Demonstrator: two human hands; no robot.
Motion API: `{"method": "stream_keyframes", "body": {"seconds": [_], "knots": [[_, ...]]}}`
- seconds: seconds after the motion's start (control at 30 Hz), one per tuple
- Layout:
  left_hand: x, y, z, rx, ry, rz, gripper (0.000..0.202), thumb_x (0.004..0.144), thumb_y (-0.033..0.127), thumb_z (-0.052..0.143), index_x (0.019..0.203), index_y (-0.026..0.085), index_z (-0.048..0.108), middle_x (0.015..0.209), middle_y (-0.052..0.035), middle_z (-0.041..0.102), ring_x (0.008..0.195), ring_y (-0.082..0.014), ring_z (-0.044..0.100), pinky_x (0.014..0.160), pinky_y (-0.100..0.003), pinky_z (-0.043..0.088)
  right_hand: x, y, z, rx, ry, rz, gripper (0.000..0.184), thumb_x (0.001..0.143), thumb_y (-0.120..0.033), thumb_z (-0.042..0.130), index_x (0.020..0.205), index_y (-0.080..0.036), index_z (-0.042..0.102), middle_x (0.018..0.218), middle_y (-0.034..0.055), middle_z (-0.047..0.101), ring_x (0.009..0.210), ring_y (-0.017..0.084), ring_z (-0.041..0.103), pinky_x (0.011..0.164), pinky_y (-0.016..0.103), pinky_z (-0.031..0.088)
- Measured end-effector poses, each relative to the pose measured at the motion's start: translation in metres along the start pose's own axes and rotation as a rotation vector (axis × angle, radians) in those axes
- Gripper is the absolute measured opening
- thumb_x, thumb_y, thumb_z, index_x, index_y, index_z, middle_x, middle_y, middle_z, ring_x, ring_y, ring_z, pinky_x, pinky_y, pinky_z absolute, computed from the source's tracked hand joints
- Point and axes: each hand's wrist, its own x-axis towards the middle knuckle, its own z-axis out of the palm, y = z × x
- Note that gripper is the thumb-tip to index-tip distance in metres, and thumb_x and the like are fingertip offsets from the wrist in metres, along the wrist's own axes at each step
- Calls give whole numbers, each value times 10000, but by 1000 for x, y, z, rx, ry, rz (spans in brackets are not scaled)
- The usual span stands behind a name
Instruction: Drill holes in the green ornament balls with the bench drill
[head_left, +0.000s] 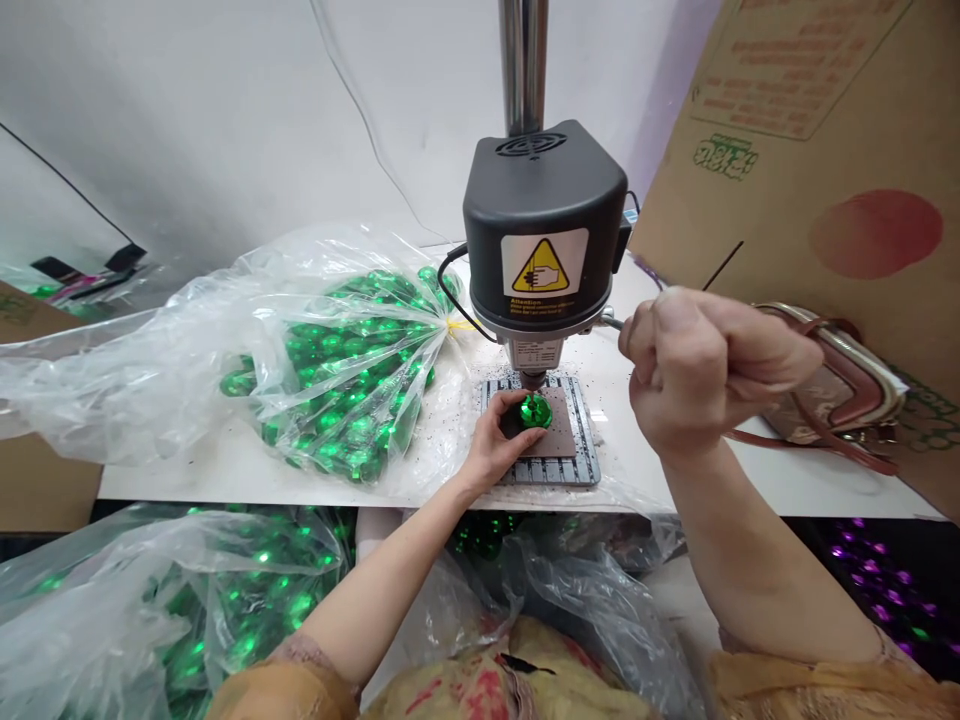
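Observation:
Between the thumb and fingers of my left hand (501, 438) is a shiny green ball (536, 411), held on a brown board (564, 430) over the slotted metal base plate (589, 468). Right above the ball stands the chuck of a black bench drill press (545, 225); a thin bit seems to reach the ball's top. My right hand (697, 360) is closed in a fist around the drill press's lever (611, 320), beside the motor housing. Its grip end is hidden in the fingers.
A clear plastic bag (225, 320) of green balls, tied with yellow, lies left on the white table (630, 475). More bagged green balls (247, 600) are below the front edge. A large cardboard box (810, 130) and a brown handbag (832, 385) stand right; purple balls (877, 580) lie lower right.

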Motion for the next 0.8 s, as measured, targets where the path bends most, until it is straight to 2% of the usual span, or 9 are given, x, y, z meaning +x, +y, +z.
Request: {"method": "stream_keyframes", "body": {"seconds": [0.17, 0.37, 0.53, 0.8], "knots": [[0, -2, -1, 11, -6, 7, 516, 733, 347, 819, 1161, 208, 565, 1243, -102, 619, 1208, -267, 577, 1069, -454, 431, -10, 12, -4, 85, 43, -191, 506, 785, -163, 576, 503, -164, 155, 422, -57, 208, 373, 49, 217, 410, 289, 143], [0, -5, 0, -6, -12, 14, 510, 742, 362, 813, 1162, 212, 566, 1235, -94, 616, 1207, -258, 576, 1068, -441, 431, -14, 20, -8, 95, 29, -233, 489, 760, -135, 558, 525, -175, 131, 430, -50, 240, 372, 63, 252, 381, 285, 191], [-1, -6, 0, -18, -9, 6, 504, 740, 355, 817, 1157, 212, 570, 1236, -94, 615, 1209, -264, 574, 1069, -440, 428, -21, 28, -12, 87, -19, -393, 444, 729, -73, 556, 521, -188, 181, 445, -59, 262, 365, 53, 275, 360, 277, 232], [0, -4, 0, -19, 4, 12, 492, 735, 343, 821, 1145, 221, 576, 1214, -78, 612, 1193, -256, 573, 1050, -412, 432, -25, 36, -14, 87, -32, -476, 419, 747, -72, 541, 547, -191, 192, 466, -57, 303, 382, 50, 312, 372, 278, 298]]}}
